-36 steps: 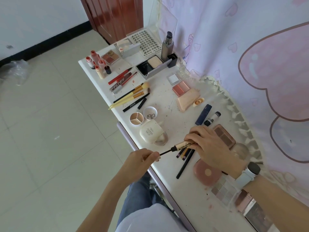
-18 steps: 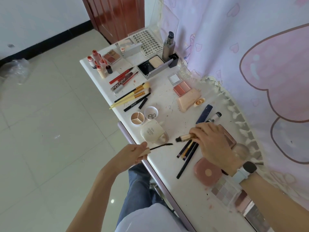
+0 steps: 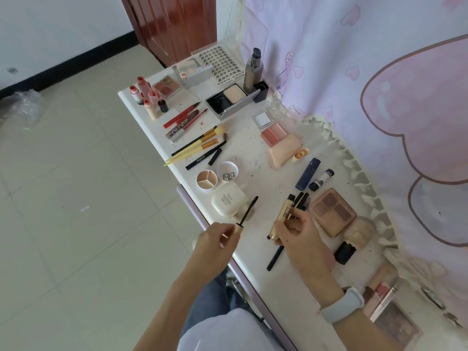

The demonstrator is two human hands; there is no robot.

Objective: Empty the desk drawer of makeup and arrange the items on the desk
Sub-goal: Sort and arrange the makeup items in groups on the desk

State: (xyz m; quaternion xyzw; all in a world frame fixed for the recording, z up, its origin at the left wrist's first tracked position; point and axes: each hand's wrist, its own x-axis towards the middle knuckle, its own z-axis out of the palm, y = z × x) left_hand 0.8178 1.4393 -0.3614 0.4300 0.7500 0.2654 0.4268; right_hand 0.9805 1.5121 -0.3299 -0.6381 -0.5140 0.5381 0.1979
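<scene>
White desk carries makeup laid out in groups. L hand pinches mascara wand by its cap, brush up, over desk's front edge. R hand grips gold mascara tube, apparently just above black pencils beside eyeshadow palette.

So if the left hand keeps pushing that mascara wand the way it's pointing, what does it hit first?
Probably the cream compact case. The left hand pinches the mascara wand with its brush aimed up and away, right beside the case's near edge. The wand's height above the desk is unclear, so it may pass over.
</scene>
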